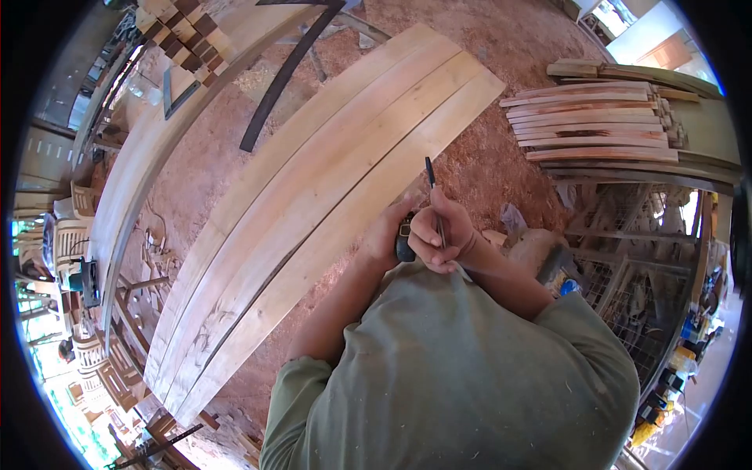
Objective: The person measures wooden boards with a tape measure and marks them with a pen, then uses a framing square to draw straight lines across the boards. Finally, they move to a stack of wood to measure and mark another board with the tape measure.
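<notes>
Close to my chest, both hands are together. My left hand (385,237) curls around a small black object with yellow marks (405,240), partly hidden by my fingers. Beside it, my right hand (444,229) is closed around a slim black pen (430,171), whose upper end sticks up past the thumb. Just beyond my hands lies a large wooden panel (313,188) of several long boards side by side. Dark gaps run between some boards, and one seam near me has a dark, rough edge.
Stacked wooden strips (591,117) lie at the right, above a wire-mesh frame (627,290). Another long board (145,188) stands at the left with a checkered wood block stack (184,39) at its far end. Sawdust covers the floor (470,23). Wooden chairs (70,239) are at far left.
</notes>
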### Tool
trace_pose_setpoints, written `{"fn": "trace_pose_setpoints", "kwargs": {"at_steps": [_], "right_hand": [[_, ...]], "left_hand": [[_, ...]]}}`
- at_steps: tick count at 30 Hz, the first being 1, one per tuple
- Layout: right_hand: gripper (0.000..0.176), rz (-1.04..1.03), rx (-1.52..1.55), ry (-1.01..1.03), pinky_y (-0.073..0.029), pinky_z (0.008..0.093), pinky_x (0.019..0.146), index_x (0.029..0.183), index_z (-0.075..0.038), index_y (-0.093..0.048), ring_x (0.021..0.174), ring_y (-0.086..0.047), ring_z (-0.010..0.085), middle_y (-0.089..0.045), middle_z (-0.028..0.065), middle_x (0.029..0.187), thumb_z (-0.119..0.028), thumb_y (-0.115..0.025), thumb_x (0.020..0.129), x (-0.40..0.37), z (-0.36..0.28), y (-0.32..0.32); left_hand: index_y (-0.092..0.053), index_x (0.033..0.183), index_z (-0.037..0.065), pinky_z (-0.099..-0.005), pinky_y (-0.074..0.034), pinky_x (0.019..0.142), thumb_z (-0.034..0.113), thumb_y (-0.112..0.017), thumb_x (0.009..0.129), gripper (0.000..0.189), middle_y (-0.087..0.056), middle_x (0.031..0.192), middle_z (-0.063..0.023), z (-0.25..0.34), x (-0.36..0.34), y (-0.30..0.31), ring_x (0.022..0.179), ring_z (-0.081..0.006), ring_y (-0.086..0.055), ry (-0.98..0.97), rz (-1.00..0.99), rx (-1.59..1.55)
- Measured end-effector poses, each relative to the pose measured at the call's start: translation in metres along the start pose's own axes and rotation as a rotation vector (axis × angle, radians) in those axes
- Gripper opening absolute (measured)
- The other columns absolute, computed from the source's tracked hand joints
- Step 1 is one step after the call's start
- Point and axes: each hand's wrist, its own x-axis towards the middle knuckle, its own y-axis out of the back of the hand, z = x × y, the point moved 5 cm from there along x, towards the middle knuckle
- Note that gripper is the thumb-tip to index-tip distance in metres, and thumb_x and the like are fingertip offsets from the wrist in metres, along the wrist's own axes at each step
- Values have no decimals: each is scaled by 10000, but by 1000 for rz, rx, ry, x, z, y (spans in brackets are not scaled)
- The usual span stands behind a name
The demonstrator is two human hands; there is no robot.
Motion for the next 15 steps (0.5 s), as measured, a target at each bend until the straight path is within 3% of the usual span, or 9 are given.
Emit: {"fn": "trace_pose_setpoints", "kwargs": {"at_steps": [3,5,6,9,10,11,12,13,15], "right_hand": [[770,-40,-14,-36,-517,347,404,876,27,-569,356,-403,144,-575,241,742,-663,-240,963,15,-10,-9],[785,164,-254,79,-536,325,477,873,16,-584,381,-430,164,-563,182,677,-669,-211,962,23,-33,-8],[785,155,-243,66,-536,325,477,873,16,-584,381,-430,164,-563,182,677,-669,-211,962,28,-44,-13],[747,762,-586,324,-496,300,548,879,-18,-598,428,-449,134,-518,69,570,-666,-237,966,8,-121,21],[738,920,-731,333,-475,284,558,892,-24,-606,432,-440,123,-499,38,548,-663,-246,969,-11,-145,41],[658,1053,-911,388,-450,271,551,910,-20,-610,461,-438,105,-497,19,567,-596,-303,991,-20,-163,41],[578,1178,-1096,447,-426,257,543,929,-17,-615,491,-437,86,-496,0,585,-529,-360,1014,-26,-180,40],[578,1175,-1093,444,-426,257,543,929,-17,-615,491,-437,86,-496,0,585,-529,-360,1014,-22,-192,45],[390,1249,-1435,566,-408,241,544,982,-10,-616,571,-458,64,-506,-10,644,-362,-452,1021,-20,-208,45]], "left_hand": [[-601,1084,-17,-370,-526,848,417,-374,1020,494,-649,1020,-157,16,6,8,939,-250,-638,-16,19,26],[-614,1038,-5,-357,-536,804,404,-386,1017,469,-657,954,-139,30,1,16,892,-229,-647,-34,73,42],[-615,934,15,-329,-499,719,391,-413,1005,433,-627,858,-103,48,-13,23,793,-196,-609,-121,264,201],[-585,711,62,-310,-417,596,362,-503,976,409,-545,684,-44,92,-57,69,613,-137,-500,-479,739,720],[-565,685,62,-302,-400,578,359,-524,976,417,-524,637,-29,94,-74,113,589,-115,-466,-536,961,746],[-563,684,57,-278,-369,524,348,-532,982,417,-502,609,-6,107,-103,101,570,-96,-456,-487,1123,731],[-533,645,44,-283,-329,516,358,-520,989,466,-476,584,3,114,-125,123,568,-94,-417,-544,1224,956],[-506,629,13,-326,-333,519,360,-512,991,502,-456,546,-51,115,-147,154,558,-136,-411,-587,1376,1139],[-492,675,-57,-437,-370,577,330,-517,983,495,-468,579,-210,123,-186,158,562,-264,-451,-412,1628,1340]]}}
